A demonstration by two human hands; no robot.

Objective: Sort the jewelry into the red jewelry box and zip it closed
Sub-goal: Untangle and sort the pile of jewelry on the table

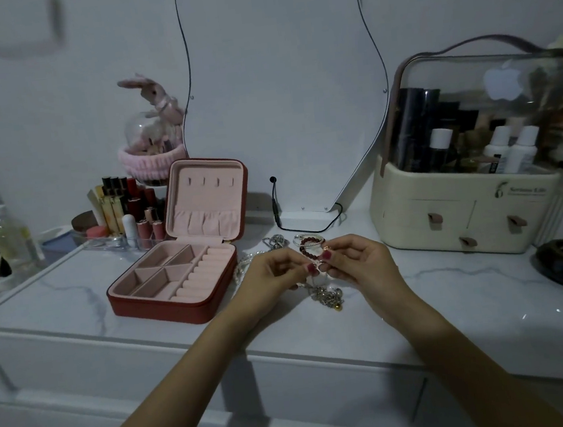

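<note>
Marble-patterned white bench [75, 302] carries everything in the scene. Nearest the camera, the left hand [272, 272] and the right hand [357, 261] meet above a silver chain [325, 293] that trails from them onto the bench. The fingertips of both hands are drawn together in a pinching grip on a small part of this chain; the part itself is too small to identify. Holding it with both hands suggests that it is being untangled or separated before storage. Just beyond the fingers lie a dark red beaded bracelet [307, 250], a silver ring-shaped piece [305, 238] and further chains [274, 241], all unsorted. To the left stands the red jewelry box [175, 299], lid raised and zip undone, its pink compartments bare, so sorting appears to be at an early stage. Further back stand a lipstick organiser [125, 214], a wavy mirror [282, 92] and a cream cosmetics case [471, 202].
</note>
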